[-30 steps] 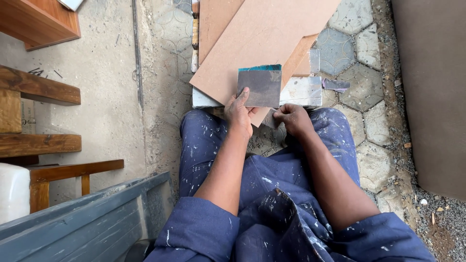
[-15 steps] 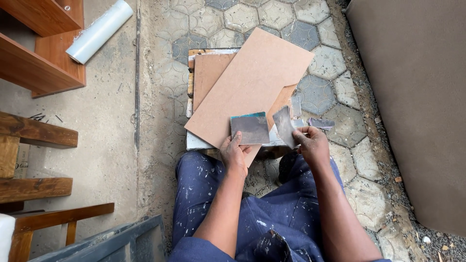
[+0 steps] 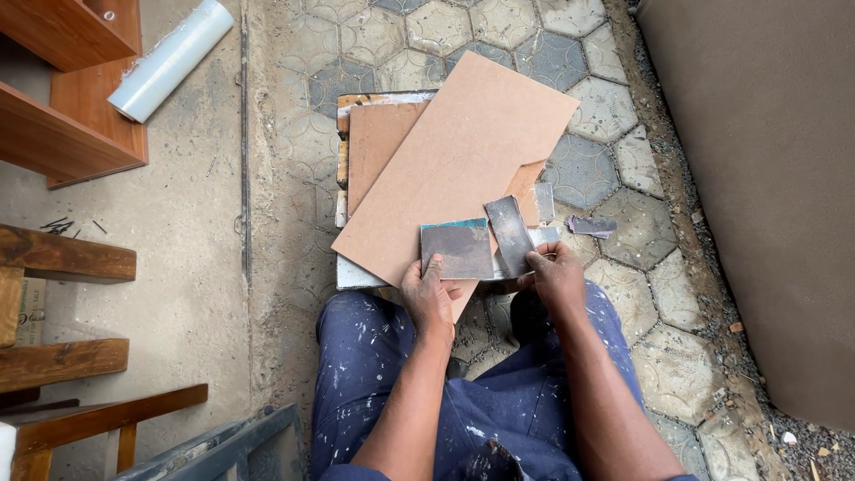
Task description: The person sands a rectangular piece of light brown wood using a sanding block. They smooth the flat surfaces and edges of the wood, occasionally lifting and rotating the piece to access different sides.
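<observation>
While the left hand [image 3: 429, 298] is gripping a grey sandpaper square [image 3: 456, 250], the right hand [image 3: 557, 278] is pinching a torn strip [image 3: 510, 233]; no sanding is showing on the board [image 3: 454, 169].

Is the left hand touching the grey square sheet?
Touching. The head view shows the left hand with its thumb pressed onto the grey square sheet.

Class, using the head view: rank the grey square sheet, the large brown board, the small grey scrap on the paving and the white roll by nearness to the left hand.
1. Grey square sheet, held in the left hand.
2. Large brown board, just beyond, beneath the sheet.
3. Small grey scrap, right, on the paving.
4. White roll, far upper left.
</observation>
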